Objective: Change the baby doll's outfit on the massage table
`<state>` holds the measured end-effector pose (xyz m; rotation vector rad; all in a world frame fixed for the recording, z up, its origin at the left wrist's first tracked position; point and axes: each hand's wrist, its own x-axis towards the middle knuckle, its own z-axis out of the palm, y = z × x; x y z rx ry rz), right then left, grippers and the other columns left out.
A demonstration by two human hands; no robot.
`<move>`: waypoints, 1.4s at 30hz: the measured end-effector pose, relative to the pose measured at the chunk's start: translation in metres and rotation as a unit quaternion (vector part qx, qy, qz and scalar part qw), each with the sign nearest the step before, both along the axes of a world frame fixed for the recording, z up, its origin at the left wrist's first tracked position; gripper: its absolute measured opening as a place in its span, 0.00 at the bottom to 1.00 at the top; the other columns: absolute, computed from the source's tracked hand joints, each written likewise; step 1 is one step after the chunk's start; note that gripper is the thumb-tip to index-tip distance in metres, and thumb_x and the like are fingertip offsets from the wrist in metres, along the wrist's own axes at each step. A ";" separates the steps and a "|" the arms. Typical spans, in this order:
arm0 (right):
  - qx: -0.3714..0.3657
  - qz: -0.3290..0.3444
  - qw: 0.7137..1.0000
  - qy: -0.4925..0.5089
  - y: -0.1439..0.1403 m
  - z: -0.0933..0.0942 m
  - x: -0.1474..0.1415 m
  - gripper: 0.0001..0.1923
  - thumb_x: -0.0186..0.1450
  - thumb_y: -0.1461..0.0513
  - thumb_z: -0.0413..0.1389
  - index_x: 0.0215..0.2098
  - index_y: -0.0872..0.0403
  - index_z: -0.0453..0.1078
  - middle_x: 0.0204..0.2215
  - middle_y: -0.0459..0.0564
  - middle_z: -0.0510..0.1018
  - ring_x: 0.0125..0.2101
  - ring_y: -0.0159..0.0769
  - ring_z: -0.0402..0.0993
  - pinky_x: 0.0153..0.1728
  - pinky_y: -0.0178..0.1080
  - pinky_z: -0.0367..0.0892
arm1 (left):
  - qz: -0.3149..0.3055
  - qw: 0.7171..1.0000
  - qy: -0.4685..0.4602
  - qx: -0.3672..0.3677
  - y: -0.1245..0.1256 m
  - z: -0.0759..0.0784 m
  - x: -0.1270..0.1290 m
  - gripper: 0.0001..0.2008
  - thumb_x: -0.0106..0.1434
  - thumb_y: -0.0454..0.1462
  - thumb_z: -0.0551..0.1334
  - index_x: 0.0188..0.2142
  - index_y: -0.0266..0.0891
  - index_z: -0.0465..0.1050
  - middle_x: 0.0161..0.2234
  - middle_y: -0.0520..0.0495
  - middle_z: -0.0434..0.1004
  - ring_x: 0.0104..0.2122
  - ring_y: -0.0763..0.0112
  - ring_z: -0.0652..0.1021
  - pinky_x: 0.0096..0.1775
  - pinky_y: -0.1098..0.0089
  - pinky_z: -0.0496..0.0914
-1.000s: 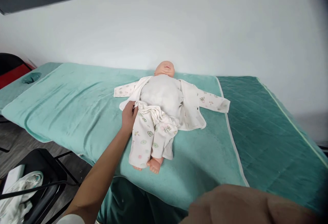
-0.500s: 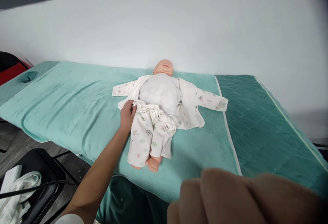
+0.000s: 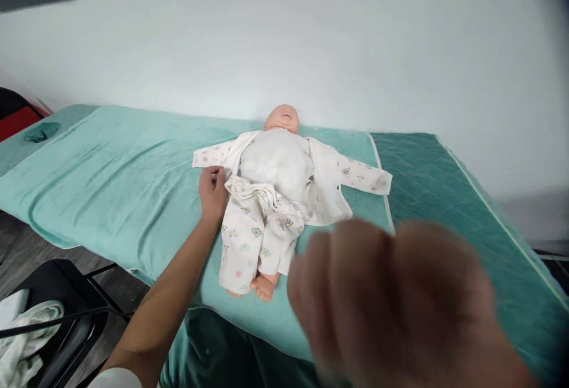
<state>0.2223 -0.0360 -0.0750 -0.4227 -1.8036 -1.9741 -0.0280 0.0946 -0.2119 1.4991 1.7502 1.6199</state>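
Observation:
A baby doll (image 3: 283,116) lies on its back, its head towards the wall. Its white padded torso (image 3: 276,159) shows between the spread halves of a printed white jacket (image 3: 328,169). Printed white pants (image 3: 242,240) cover the legs, bunched at the waist, with the feet bare. My left hand (image 3: 213,191) is at the jacket's left edge, beside the waistband, fingers curled; what they pinch, if anything, is hidden. Close to the camera, my right hand (image 3: 382,299) is raised as a blurred fist, with no object showing.
A light green sheet (image 3: 111,163) covers the bed, with a darker quilted cover (image 3: 444,216) on the right. The white wall (image 3: 311,38) stands behind. At lower left, a black chair (image 3: 71,293) carries crumpled white cloth (image 3: 26,334) and a dark cable (image 3: 75,318).
My left hand has left the waistband and moved slightly left and up to the jacket's edge. My right fist has risen in view. The doll lies as before.

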 end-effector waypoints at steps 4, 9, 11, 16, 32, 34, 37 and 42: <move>-0.499 0.280 0.737 0.359 0.068 -0.028 -0.004 0.08 0.72 0.62 0.52 0.40 0.50 0.74 0.38 0.48 0.82 0.44 0.35 0.80 0.42 0.39 0.78 | 0.010 0.993 0.110 0.033 0.028 0.000 -0.004 0.13 0.68 0.41 0.57 0.46 0.38 0.73 0.47 0.40 0.75 0.49 0.62 0.73 0.51 0.63 0.67; -0.554 0.091 0.489 0.668 0.124 -0.088 0.028 0.13 0.66 0.58 0.54 0.48 0.52 0.70 0.49 0.55 0.76 0.52 0.44 0.72 0.52 0.49 0.70 | -0.044 0.988 0.148 -0.005 0.076 0.005 0.001 0.13 0.67 0.42 0.58 0.46 0.40 0.74 0.42 0.43 0.75 0.42 0.63 0.75 0.47 0.64 0.68; -0.540 0.004 0.519 0.662 0.135 -0.101 0.040 0.15 0.65 0.56 0.54 0.48 0.54 0.69 0.50 0.59 0.75 0.52 0.47 0.70 0.55 0.51 0.66 | -0.042 0.989 0.142 -0.031 0.090 0.009 0.003 0.11 0.65 0.44 0.60 0.40 0.40 0.74 0.38 0.45 0.75 0.38 0.65 0.74 0.44 0.65 0.68; -0.565 -0.129 0.492 0.649 0.143 -0.112 0.052 0.19 0.68 0.51 0.52 0.49 0.56 0.68 0.49 0.61 0.74 0.48 0.47 0.72 0.50 0.48 0.67 | -0.051 0.991 0.096 -0.073 0.097 0.018 0.004 0.11 0.63 0.45 0.61 0.30 0.41 0.69 0.30 0.51 0.73 0.32 0.69 0.71 0.38 0.68 0.64; -0.596 -0.292 0.393 0.637 0.142 -0.111 0.087 0.20 0.66 0.54 0.52 0.54 0.51 0.67 0.43 0.57 0.81 0.43 0.51 0.77 0.40 0.45 0.67 | -0.012 0.990 0.094 -0.108 0.080 0.027 -0.039 0.12 0.57 0.43 0.65 0.41 0.43 0.73 0.27 0.53 0.70 0.29 0.70 0.71 0.33 0.70 0.61; -0.580 -0.333 0.384 0.636 0.138 -0.107 0.097 0.22 0.65 0.54 0.52 0.56 0.51 0.66 0.43 0.59 0.80 0.44 0.54 0.77 0.41 0.48 0.68 | 0.018 0.979 0.153 -0.133 0.076 0.028 -0.040 0.12 0.58 0.43 0.65 0.41 0.44 0.73 0.27 0.52 0.71 0.29 0.66 0.72 0.33 0.68 0.61; -0.569 -0.373 0.389 0.621 0.134 -0.103 0.102 0.22 0.65 0.56 0.52 0.55 0.52 0.68 0.44 0.61 0.79 0.45 0.58 0.76 0.42 0.52 0.68 | 0.047 0.960 0.214 -0.172 0.071 0.027 -0.041 0.10 0.60 0.43 0.63 0.41 0.44 0.73 0.28 0.48 0.73 0.30 0.60 0.74 0.33 0.66 0.60; -0.508 -0.161 0.550 0.643 0.130 -0.096 0.067 0.13 0.66 0.59 0.52 0.47 0.53 0.71 0.47 0.60 0.75 0.43 0.47 0.74 0.46 0.49 0.68 | 0.108 0.945 0.283 -0.125 0.067 0.026 -0.040 0.12 0.60 0.32 0.58 0.43 0.44 0.74 0.41 0.39 0.76 0.39 0.54 0.75 0.37 0.63 0.63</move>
